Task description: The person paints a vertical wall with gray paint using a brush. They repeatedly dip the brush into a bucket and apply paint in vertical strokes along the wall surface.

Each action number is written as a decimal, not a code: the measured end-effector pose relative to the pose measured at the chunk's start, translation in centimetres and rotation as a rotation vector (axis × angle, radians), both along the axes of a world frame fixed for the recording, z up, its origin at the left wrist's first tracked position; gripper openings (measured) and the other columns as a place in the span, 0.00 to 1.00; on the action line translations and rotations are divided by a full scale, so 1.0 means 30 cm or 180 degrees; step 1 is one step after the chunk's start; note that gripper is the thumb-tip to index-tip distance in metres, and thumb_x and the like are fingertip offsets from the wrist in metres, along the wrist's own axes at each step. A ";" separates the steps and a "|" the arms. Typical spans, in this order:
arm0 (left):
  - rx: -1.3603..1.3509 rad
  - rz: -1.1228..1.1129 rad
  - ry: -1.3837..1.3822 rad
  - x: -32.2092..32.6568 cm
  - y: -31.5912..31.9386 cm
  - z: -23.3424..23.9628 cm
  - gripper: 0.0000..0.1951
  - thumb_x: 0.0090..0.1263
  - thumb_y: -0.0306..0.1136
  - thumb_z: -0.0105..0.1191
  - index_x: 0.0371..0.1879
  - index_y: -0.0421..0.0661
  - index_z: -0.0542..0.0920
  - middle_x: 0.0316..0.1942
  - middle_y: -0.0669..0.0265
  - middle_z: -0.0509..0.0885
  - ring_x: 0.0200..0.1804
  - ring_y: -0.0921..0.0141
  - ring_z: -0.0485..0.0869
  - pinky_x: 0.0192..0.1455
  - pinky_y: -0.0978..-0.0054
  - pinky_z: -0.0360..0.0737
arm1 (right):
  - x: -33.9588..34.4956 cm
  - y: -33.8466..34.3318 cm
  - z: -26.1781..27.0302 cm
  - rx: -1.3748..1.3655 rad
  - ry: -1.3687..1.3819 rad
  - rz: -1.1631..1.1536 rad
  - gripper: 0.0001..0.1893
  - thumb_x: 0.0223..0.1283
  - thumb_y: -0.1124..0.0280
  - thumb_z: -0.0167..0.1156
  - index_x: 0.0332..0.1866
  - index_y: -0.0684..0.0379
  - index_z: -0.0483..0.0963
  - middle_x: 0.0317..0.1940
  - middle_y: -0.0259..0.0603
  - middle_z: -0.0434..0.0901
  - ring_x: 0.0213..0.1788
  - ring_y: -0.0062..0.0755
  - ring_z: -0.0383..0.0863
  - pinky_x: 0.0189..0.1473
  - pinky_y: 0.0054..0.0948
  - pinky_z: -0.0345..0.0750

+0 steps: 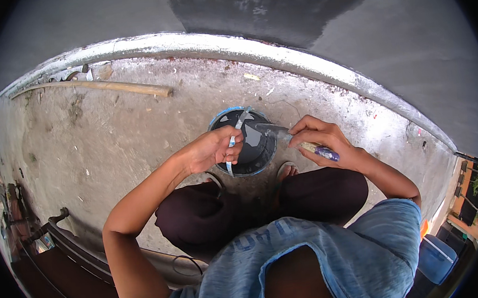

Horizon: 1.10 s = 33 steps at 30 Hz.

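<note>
A round bucket [217, 119] with a blue rim stands on the concrete between my feet, holding glossy dark grey paint [255, 138]. My left hand [216, 149] grips the bucket's flat, paint-smeared handle [243, 118], which is raised across the opening. In my right hand [325, 138] is a paintbrush [324, 152] with a worn yellow and purple grip. Its grey, paint-coated head reaches over the bucket's right side toward the paint. I cannot tell whether the tip touches the paint.
A grey wall [406, 50] with a darker, wet-looking patch [254, 13] rises ahead, above a whitish ledge [165, 44]. A wooden pole [135, 87] lies on the concrete floor [108, 125]. Behind me are a dark bench [60, 269] at left and a blue container [437, 257] at right.
</note>
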<state>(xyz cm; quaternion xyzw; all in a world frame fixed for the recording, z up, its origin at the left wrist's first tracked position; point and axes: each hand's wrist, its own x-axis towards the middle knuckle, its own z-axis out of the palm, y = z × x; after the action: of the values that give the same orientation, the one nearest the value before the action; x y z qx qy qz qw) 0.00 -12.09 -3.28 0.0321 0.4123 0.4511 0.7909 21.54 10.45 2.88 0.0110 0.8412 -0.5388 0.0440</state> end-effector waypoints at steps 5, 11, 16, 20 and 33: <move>-0.0169 -0.0025 0.0528 0.040 0.054 0.060 0.13 0.82 0.42 0.43 0.32 0.52 0.67 0.25 0.76 0.61 0.28 0.78 0.60 0.37 0.75 0.66 | -0.011 0.018 -0.122 0.1082 -0.0251 0.2145 0.17 0.59 0.73 0.57 0.53 0.54 0.82 0.62 0.44 0.73 0.64 0.46 0.74 0.60 0.35 0.82; -0.0401 0.0495 0.0853 0.134 0.018 0.050 0.18 0.86 0.48 0.41 0.31 0.53 0.67 0.24 0.76 0.61 0.27 0.78 0.58 0.33 0.75 0.61 | -0.071 0.075 -0.057 0.0460 -0.0500 0.2223 0.16 0.47 0.84 0.64 0.44 0.60 0.79 0.47 0.42 0.76 0.52 0.49 0.76 0.51 0.41 0.80; -0.0432 0.0905 0.0998 0.163 0.022 0.239 0.21 0.87 0.52 0.37 0.31 0.53 0.69 0.24 0.77 0.63 0.26 0.78 0.60 0.31 0.75 0.59 | -0.062 0.234 0.260 -0.0285 -0.0731 0.1198 0.15 0.54 0.84 0.68 0.47 0.58 0.81 0.47 0.40 0.81 0.51 0.38 0.85 0.54 0.36 0.81; -0.0425 0.0973 0.1151 0.185 0.086 0.529 0.21 0.87 0.51 0.38 0.31 0.52 0.70 0.22 0.77 0.65 0.25 0.77 0.62 0.30 0.75 0.60 | 0.019 0.288 0.461 -0.1286 -0.1216 -0.0671 0.06 0.68 0.78 0.65 0.47 0.65 0.80 0.44 0.42 0.84 0.46 0.30 0.88 0.51 0.31 0.85; -0.0550 0.2035 0.1328 0.041 0.041 1.449 0.16 0.84 0.42 0.42 0.30 0.50 0.71 0.20 0.73 0.66 0.21 0.74 0.65 0.29 0.73 0.66 | 0.257 0.244 1.298 -0.2835 -0.1145 -0.2671 0.23 0.79 0.63 0.53 0.67 0.71 0.71 0.59 0.52 0.80 0.60 0.47 0.82 0.67 0.41 0.77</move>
<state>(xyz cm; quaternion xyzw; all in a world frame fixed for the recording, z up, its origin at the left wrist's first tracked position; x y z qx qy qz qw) 1.24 -10.86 40.18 -0.0736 0.5899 0.6222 0.5094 29.25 17.78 41.81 0.4106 0.4402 -0.7980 -0.0298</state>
